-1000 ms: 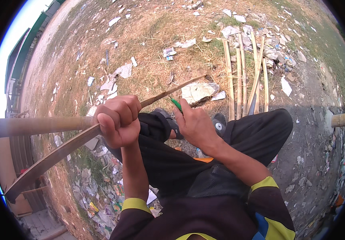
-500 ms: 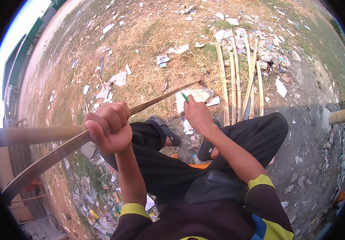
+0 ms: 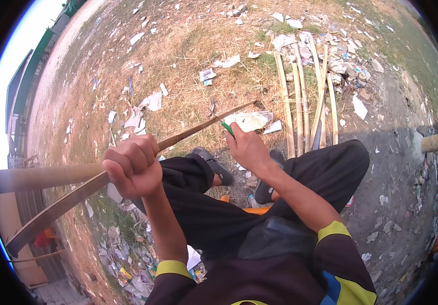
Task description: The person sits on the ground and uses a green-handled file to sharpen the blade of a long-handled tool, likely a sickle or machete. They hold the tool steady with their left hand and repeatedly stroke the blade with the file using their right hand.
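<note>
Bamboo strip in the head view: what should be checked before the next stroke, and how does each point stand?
1. Left hand fisted around bamboo strip: ok.
2. Right hand holds green-handled tool against the strip: ok.
3. Tool's working edge seen: cannot tell.
4. Strip clear of black trousers: ok.
5. Strip's far tip free of the bamboo poles on the ground: ok.

A long bamboo strip is gripped in the fist of the left hand. A green tool is held against the strip by the right hand. More bamboo strips are laid on littered ground beyond black-trousered knees.
</note>
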Motion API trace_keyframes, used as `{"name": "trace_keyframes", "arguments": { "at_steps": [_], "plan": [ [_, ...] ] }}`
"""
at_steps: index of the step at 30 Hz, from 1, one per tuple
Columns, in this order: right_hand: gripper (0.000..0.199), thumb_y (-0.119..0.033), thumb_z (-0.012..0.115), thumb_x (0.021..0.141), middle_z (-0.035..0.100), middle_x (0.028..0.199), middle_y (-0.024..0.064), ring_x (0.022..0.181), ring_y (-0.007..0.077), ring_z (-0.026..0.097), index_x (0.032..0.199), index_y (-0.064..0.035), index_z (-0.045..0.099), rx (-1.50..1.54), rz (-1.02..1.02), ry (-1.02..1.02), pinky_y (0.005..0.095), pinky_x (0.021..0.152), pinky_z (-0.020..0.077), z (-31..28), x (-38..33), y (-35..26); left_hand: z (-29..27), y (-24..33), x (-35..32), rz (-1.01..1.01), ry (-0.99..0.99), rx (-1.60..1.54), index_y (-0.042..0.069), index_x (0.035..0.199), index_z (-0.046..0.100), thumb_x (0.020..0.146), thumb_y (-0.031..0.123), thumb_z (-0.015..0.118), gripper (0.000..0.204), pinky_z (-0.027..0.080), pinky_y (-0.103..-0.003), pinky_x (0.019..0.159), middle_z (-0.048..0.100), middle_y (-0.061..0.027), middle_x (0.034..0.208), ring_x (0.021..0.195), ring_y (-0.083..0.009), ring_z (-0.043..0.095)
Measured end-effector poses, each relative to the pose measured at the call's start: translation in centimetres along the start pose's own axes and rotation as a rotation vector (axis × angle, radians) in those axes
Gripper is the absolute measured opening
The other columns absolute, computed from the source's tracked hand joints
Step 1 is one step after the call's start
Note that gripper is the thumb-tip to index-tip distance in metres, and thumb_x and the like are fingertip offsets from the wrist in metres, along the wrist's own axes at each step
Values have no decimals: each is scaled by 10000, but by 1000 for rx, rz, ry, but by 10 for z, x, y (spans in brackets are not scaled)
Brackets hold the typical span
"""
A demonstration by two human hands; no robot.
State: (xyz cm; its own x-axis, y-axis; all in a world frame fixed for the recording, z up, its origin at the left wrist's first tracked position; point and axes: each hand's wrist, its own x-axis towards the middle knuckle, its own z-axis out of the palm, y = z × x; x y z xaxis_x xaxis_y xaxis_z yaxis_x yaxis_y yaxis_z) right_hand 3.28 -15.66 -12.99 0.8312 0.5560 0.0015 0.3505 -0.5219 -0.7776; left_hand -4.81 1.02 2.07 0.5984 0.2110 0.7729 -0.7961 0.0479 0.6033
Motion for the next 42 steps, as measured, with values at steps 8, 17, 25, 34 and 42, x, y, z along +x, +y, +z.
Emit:
{"name": "trace_keyframes", "arguments": {
  "at_steps": [8, 17, 25, 34, 42],
  "plan": [
    [219, -229, 472, 935, 561, 595, 276, 632, 464, 593, 965, -13, 472, -57, 28, -14, 539, 580, 468, 1, 8, 14, -2, 0, -3, -36, 63, -6, 162, 666, 281, 1020, 341, 305, 397, 171, -271, 436, 205, 47, 474, 422, -82, 135],
    [254, -273, 439, 954, 618, 667, 248, 660, 434, 636, 960, -21, 475, -210, 72, 33, 508, 608, 527, 12, 21, 44, -4, -2, -1, -29, 54, -43, 164, 667, 279, 1022, 341, 290, 397, 178, -267, 450, 201, 46, 483, 432, -80, 133],
    [298, -219, 453, 926, 646, 886, 277, 827, 413, 654, 1079, 17, 551, -398, 466, -198, 487, 698, 533, 41, 32, 173, -8, 0, -3, -85, 165, -39, 187, 643, 245, 1018, 347, 328, 416, 153, -272, 482, 159, 50, 481, 454, -79, 107],
    [306, -306, 424, 964, 581, 656, 266, 695, 460, 591, 944, -4, 472, 114, 102, -132, 528, 643, 452, -34, 13, -7, 0, -2, -5, -21, 236, 6, 165, 648, 251, 1026, 317, 297, 410, 179, -277, 434, 196, 45, 473, 429, -87, 143],
    [197, -198, 482, 934, 542, 588, 266, 604, 458, 568, 938, -1, 474, 177, -171, -88, 526, 567, 443, -55, -40, -102, 32, 3, -14, 9, 403, 158, 163, 647, 250, 1018, 309, 335, 408, 162, -267, 440, 175, 41, 471, 428, -76, 111]
  ]
}}
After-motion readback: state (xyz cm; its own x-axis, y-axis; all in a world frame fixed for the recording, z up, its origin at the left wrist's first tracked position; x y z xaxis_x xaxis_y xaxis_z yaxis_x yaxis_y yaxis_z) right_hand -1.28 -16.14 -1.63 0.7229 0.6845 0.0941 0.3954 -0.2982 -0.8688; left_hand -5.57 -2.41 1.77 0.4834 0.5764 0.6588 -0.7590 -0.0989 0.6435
